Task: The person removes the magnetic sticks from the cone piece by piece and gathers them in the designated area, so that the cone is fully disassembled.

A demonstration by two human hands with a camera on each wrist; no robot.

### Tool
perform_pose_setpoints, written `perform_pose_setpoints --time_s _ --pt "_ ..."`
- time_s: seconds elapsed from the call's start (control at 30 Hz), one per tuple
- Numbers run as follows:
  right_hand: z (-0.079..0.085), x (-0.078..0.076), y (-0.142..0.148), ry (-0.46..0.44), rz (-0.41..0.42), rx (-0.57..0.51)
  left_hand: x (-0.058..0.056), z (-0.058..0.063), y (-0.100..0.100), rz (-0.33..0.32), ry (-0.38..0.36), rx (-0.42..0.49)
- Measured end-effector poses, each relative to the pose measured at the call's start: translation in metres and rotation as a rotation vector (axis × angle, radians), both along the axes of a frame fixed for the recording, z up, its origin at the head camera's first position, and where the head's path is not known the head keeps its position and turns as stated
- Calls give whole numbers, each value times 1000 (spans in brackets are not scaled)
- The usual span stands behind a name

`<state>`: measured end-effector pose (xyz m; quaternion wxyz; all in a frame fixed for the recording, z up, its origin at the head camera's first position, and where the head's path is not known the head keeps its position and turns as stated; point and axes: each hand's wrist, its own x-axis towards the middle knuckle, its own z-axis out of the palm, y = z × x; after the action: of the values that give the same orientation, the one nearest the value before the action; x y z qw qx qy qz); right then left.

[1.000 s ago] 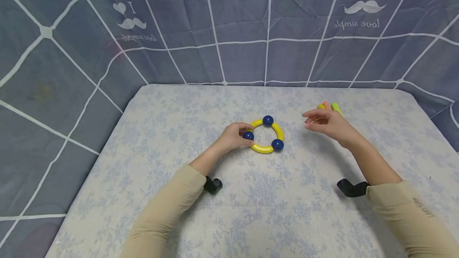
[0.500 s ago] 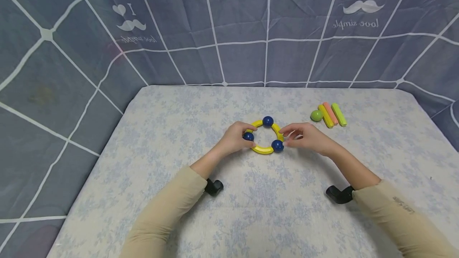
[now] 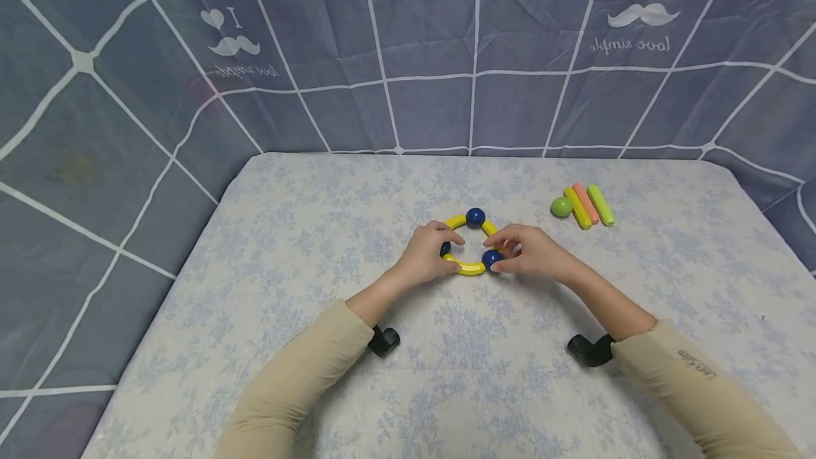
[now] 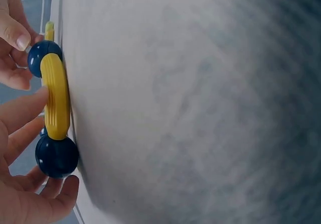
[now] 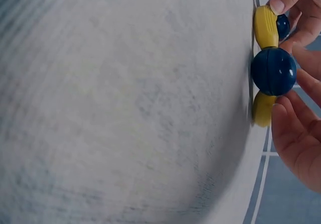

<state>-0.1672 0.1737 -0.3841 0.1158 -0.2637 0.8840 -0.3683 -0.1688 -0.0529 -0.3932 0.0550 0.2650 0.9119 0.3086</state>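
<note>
A ring of curved yellow rods joined by blue balls lies on the table, in the middle of the head view. At its left side my left hand holds it, thumb and fingers spread around the left blue ball. My right hand grips the opposite side, with the thumb at the lower right blue ball and the fingers over the right-hand rod, which they partly hide. In the left wrist view, the left thumb touches the near yellow rod.
Toward the back right lie a green ball, a straight yellow rod, an orange rod and a lime-green rod. A pale floral cloth covers the table. Blue-grey checked curtains rise behind and at the left.
My right hand has come from beside the loose rods leftward onto the ring's right side, uncovering the green ball. My left hand has shifted slightly inward around the left ball.
</note>
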Motion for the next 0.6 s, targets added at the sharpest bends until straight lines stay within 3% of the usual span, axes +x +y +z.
perform_pose_setpoints --time_s 0.6 --pt "2 -2 -11 57 34 105 1 2 -1 -3 -31 -27"
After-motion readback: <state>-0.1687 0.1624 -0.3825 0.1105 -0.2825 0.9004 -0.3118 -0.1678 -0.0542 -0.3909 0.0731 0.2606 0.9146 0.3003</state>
